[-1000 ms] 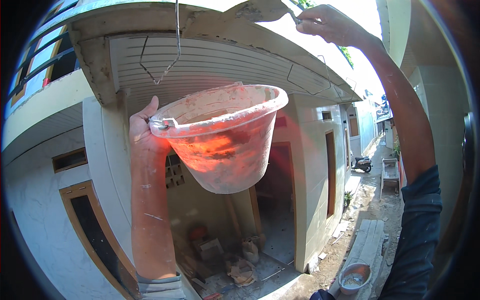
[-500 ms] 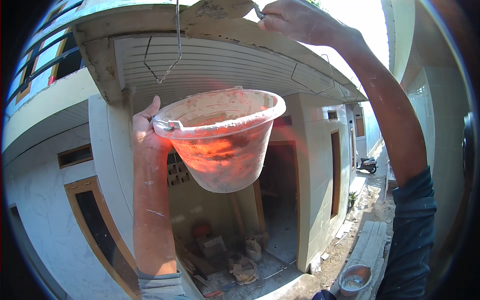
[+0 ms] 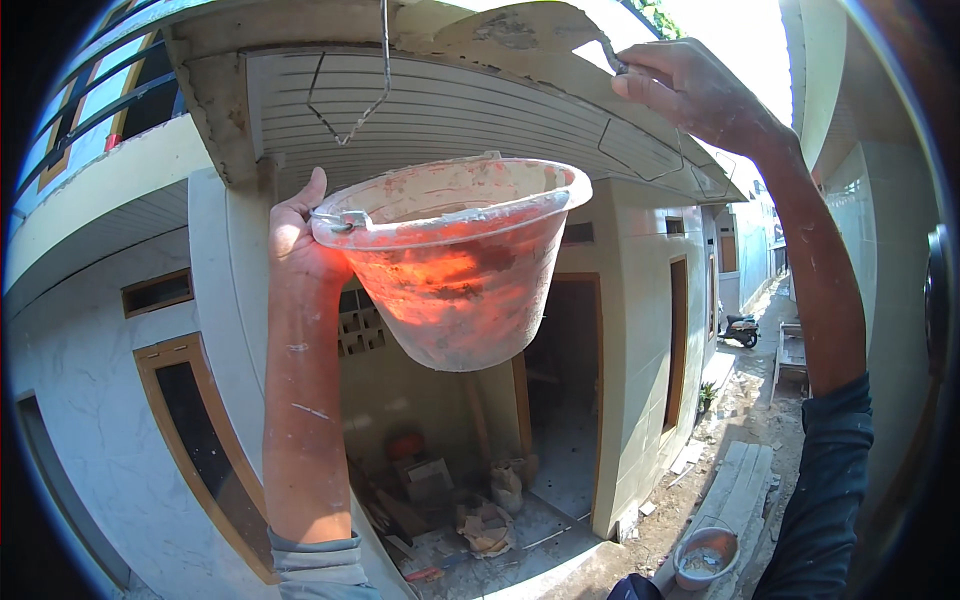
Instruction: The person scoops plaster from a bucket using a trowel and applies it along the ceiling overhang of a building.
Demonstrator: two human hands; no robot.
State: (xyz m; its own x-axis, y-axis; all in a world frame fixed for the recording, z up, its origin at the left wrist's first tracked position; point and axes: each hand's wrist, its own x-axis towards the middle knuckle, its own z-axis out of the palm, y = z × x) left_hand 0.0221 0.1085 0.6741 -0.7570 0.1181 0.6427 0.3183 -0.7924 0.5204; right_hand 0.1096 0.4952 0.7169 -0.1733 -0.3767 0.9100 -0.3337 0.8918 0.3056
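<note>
My left hand [image 3: 300,230] grips the rim of a translucent plastic bucket [image 3: 455,290], smeared with pale residue and lit orange-red on its side, raised below the eave. High at the upper right, my right hand [image 3: 680,85] is closed on the handle of a trowel [image 3: 525,30], whose grey, mottled blade lies against or just in front of the eave edge [image 3: 420,55]; I cannot tell if they touch. The bucket's inside is mostly hidden by its near side.
Bent wire hangers [image 3: 350,115] hang from the eave. Below are a doorway [image 3: 560,400], sacks [image 3: 505,485] and debris. In the alley are planks [image 3: 735,480], a second bucket [image 3: 705,555], a parked scooter [image 3: 740,330] and a metal stand [image 3: 790,355]. A balcony railing [image 3: 110,95] is upper left.
My right hand and the trowel swung left by half a second ago, then moved back right and slightly lower. The bucket sits slightly higher in view, still in my left hand; the view has shifted slightly.
</note>
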